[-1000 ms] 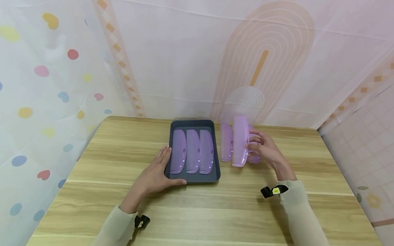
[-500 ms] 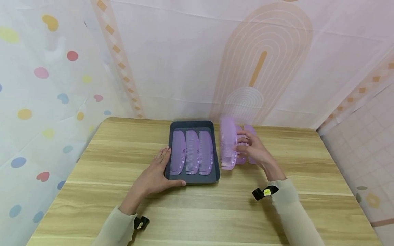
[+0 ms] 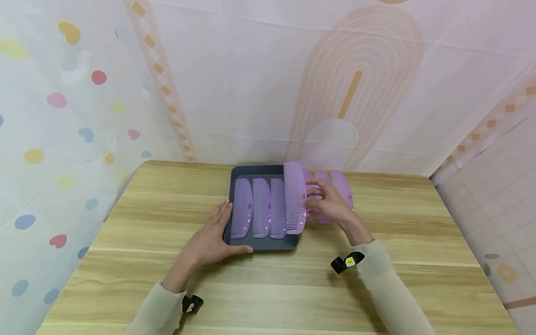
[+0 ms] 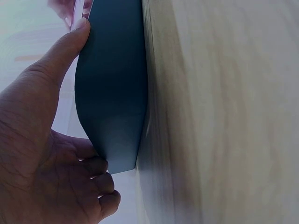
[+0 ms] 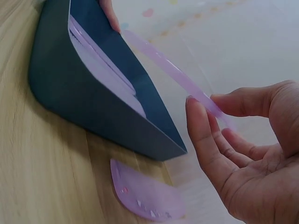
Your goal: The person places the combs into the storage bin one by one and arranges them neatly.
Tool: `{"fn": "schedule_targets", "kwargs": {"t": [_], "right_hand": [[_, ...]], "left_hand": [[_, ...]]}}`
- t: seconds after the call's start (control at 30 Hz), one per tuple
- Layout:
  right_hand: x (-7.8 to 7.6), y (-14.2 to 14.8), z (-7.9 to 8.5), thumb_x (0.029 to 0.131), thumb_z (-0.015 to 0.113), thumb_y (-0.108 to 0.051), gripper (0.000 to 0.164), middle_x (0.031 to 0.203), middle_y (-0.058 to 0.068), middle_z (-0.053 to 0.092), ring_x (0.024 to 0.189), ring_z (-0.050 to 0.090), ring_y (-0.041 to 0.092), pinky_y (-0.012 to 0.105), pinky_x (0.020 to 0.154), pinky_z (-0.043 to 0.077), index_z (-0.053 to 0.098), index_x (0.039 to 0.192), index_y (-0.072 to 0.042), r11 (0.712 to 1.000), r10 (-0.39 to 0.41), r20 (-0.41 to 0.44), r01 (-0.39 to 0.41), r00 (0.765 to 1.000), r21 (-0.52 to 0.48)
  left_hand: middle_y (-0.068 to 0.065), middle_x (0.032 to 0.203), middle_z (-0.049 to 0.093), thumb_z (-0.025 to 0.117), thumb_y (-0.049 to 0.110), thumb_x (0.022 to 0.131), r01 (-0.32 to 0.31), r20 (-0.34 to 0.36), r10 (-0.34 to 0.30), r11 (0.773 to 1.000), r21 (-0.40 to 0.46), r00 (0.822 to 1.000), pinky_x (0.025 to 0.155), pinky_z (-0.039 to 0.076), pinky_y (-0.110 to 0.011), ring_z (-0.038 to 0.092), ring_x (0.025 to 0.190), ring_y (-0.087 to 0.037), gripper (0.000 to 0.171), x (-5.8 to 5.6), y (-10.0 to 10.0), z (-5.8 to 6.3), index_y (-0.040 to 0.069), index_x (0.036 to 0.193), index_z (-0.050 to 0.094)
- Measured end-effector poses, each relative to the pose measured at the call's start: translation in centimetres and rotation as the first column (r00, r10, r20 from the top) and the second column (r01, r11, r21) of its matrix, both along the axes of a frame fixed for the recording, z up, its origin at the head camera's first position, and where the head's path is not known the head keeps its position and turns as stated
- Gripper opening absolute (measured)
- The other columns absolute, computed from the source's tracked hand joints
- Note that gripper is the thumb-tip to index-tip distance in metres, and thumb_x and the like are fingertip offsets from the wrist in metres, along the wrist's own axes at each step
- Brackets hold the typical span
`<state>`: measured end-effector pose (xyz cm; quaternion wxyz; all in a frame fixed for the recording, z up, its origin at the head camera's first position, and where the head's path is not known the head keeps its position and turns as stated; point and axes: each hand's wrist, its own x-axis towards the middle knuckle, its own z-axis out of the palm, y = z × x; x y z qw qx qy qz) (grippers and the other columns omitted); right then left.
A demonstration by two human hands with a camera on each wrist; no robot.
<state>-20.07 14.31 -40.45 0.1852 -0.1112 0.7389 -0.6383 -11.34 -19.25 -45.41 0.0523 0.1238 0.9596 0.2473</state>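
Head view: my right hand [image 3: 328, 202] pinches a purple comb [image 3: 296, 197] by its spine, teeth to the left, and the comb overlaps the right edge of the dark tray [image 3: 257, 170]; three combs [image 3: 261, 209] lie side by side inside, and three more combs [image 3: 342, 186] lie on the table [image 3: 268, 288] to the right, partly behind my fingers. My left hand [image 3: 210, 238] is spread wide at the tray's near left corner, fingers along the left wall, thumb at the near rim. Left wrist view: thumb tip touches the rim, other fingers bear on the wall; I find the tray flat on the wood. Right wrist view: the grip is narrow, thumb against fingers on the thin comb, which is clear of the rim. I judge the step in hand to be bringing this comb in over the tray; the next move calls for a level lowering into the right-hand space, without catching the wall or the neighbouring comb
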Motion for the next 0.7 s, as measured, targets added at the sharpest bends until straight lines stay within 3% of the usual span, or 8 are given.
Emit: {"fn": "schedule_targets", "kwargs": {"t": [0.23, 0.7], "right_hand": [[-0.1, -1.5, 0.0, 0.09, 0.069, 0.001, 0.064, 0.112, 0.018, 0.065, 0.083, 0.071, 0.021, 0.036, 0.071, 0.064, 0.042, 0.149, -0.006, 1.0, 0.013, 0.003, -0.013, 1.0, 0.013], [-0.6, -5.1, 0.4, 0.09, 0.07, 0.005, 0.065, 0.106, 0.014, 0.061, 0.074, 0.067, 0.018, 0.039, 0.07, 0.065, 0.043, 0.148, -0.005, 0.999, -0.003, 0.048, 0.001, 0.999, 0.045]], "left_hand": [[-0.014, 0.174, 0.008, 0.068, 0.088, 0.068, -0.003, -0.003, 0.003, 1.0, -0.001, 1.0, 0.126, 0.025, -0.057, 0.01, 0.161, -0.036, 0.139, 0.1, 0.0, -0.1, 0.004, 0.165, 0.013], [-0.014, 0.174, 0.006, 0.068, 0.088, 0.068, -0.007, 0.009, 0.007, 1.0, 0.003, 1.0, 0.126, 0.025, -0.058, 0.009, 0.161, -0.035, 0.14, -0.1, 0.1, 0.1, 0.005, 0.165, 0.011]]}}
